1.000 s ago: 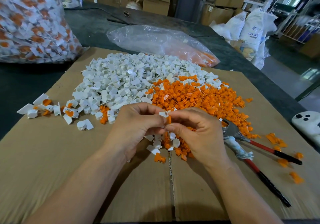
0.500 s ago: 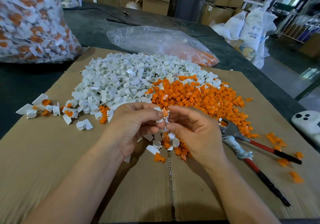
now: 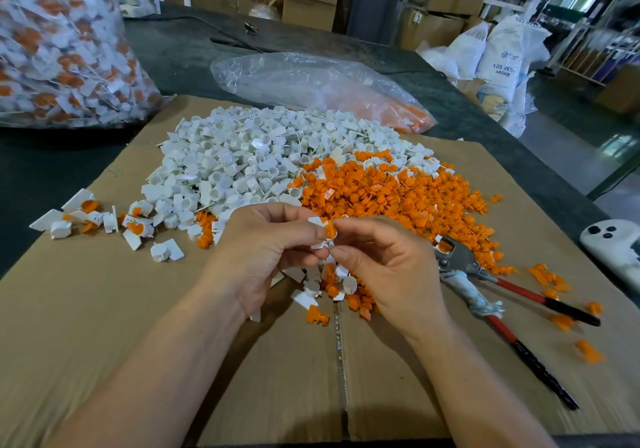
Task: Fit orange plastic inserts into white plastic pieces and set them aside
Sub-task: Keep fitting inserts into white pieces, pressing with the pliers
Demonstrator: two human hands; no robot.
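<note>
Just nearer than the heap of orange inserts (image 3: 398, 191), the left hand (image 3: 263, 257) pinches a white plastic piece (image 3: 317, 222) in its grip and the right hand (image 3: 388, 274) pinches an orange insert (image 3: 330, 228) against it — raised off the cardboard (image 3: 104, 309), probably to press squarely — with finished pieces (image 3: 136, 222) well left of that heap.

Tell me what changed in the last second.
The orange insert, pinched by the right hand, went from standing edge-on to looking seated in the white piece pinched by the left hand; both hands rose slightly. White pile, orange pile and pliers stayed put.
</note>
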